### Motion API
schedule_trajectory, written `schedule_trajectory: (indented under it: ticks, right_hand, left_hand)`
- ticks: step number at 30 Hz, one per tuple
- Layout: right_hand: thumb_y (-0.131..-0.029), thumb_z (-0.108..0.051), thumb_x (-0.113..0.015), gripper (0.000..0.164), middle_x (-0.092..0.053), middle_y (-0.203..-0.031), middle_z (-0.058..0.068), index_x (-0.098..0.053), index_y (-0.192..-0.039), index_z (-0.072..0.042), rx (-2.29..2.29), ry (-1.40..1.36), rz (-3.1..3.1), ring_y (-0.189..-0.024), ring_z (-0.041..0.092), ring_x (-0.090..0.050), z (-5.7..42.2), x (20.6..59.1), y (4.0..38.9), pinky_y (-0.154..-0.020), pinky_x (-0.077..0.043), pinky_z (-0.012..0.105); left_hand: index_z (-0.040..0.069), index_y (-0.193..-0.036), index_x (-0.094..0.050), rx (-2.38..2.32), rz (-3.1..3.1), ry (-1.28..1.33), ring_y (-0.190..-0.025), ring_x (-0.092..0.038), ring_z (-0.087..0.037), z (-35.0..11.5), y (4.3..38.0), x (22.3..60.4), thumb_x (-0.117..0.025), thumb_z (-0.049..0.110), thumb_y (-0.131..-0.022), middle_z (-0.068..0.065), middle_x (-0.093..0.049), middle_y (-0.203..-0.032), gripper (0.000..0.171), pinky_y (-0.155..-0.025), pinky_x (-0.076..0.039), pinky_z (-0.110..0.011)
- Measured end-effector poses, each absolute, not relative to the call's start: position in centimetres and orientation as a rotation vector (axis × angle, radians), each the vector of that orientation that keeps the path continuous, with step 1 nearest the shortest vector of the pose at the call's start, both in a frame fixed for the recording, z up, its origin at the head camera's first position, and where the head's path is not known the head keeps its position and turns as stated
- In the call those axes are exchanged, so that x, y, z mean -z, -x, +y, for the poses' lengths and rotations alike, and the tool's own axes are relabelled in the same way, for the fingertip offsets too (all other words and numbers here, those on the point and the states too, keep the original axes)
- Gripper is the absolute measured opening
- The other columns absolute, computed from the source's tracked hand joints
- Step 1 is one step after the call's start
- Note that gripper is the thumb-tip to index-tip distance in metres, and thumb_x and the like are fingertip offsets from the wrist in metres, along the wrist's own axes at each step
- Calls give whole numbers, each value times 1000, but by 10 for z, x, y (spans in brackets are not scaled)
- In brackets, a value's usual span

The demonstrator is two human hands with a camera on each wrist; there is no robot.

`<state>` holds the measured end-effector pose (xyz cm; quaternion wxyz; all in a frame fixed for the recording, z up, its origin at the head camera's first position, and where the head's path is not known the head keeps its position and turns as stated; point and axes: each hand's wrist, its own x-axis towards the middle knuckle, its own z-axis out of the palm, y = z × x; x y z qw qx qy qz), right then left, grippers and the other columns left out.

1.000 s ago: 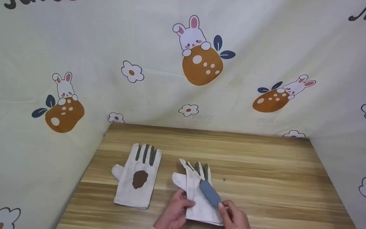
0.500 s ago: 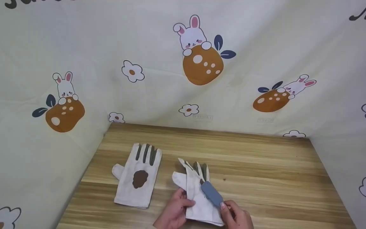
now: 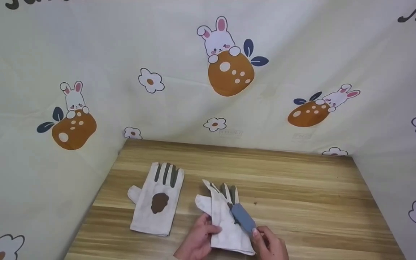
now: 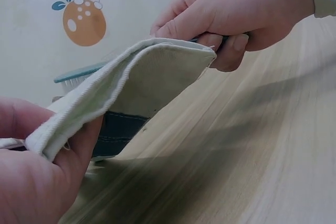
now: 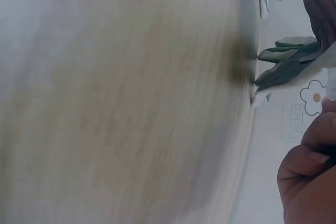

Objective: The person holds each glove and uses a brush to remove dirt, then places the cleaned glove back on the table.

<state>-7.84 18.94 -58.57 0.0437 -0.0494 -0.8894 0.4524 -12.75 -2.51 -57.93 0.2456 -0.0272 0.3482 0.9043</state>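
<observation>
In the head view my left hand [image 3: 198,236] pinches the left edge of a white work glove [image 3: 226,233] with grey-green strips on its fingers. My right hand [image 3: 271,245] grips the handle of a blue-grey brush [image 3: 243,217], whose head lies slanted over the glove's palm. Dark brown marks show beside the brush head. The left wrist view shows the brush's pale bristles [image 4: 76,83] facing down behind the raised cuff [image 4: 163,72], the glove tilted off the table. At the right wrist view's edge, the glove's fingers [image 5: 289,66] hang above my right hand's curled fingers [image 5: 302,166].
A second white glove [image 3: 144,220] with a brown patch [image 3: 160,203] on its palm lies flat to the left. Both rest on a wood-grain table [image 3: 302,202], with a rabbit-print cloth [image 3: 179,108] rising at its back and sides. A small dark speck [image 3: 255,203] lies right of the held glove.
The brush and my right hand have shifted slightly down and to the right over the held glove. More dark marks show beside the brush head. My left hand stays where it was.
</observation>
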Motion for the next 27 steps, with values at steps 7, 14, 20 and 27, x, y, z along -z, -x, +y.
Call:
schedule_trajectory:
  ticks: [7,14,20,27]
  right_hand:
    - [-90,-28,-57,10,-51,-53,-16,-64,-89,-21,-1438,-17,-2589,-45,2,-46,187,588,72,-42,-40,20]
    - [-91,-38,-53,21,-52,-57,-13,-65,-93,-21,-1366,70,-2712,-48,3,-47,195,589,75,-46,-41,20]
    - [-89,-46,-50,30,-55,-62,-11,-65,-94,-20,-1320,171,-2796,-52,5,-48,200,585,79,-48,-40,20]
    - [-90,-40,-53,25,-53,-57,-9,-65,-91,-18,-1491,132,-2686,-49,6,-47,197,584,76,-45,-40,21]
  left_hand:
    - [-4,-137,-17,-2497,890,77,-123,-37,-33,-26,129,577,-42,-19,-76,-20,-35,-137,68,-101,-33,-46]
    - [-6,-137,-16,-2495,994,77,-123,-36,-32,-26,128,578,-42,-20,-75,-20,-35,-136,68,-102,-32,-46]
    - [-7,-134,-19,-2478,1050,79,-122,-37,-30,-26,128,579,-43,-19,-75,-20,-36,-134,64,-102,-31,-44]
    - [-5,-135,-20,-2482,1003,89,-122,-38,-31,-25,130,576,-44,-17,-75,-20,-38,-134,66,-102,-31,-45]
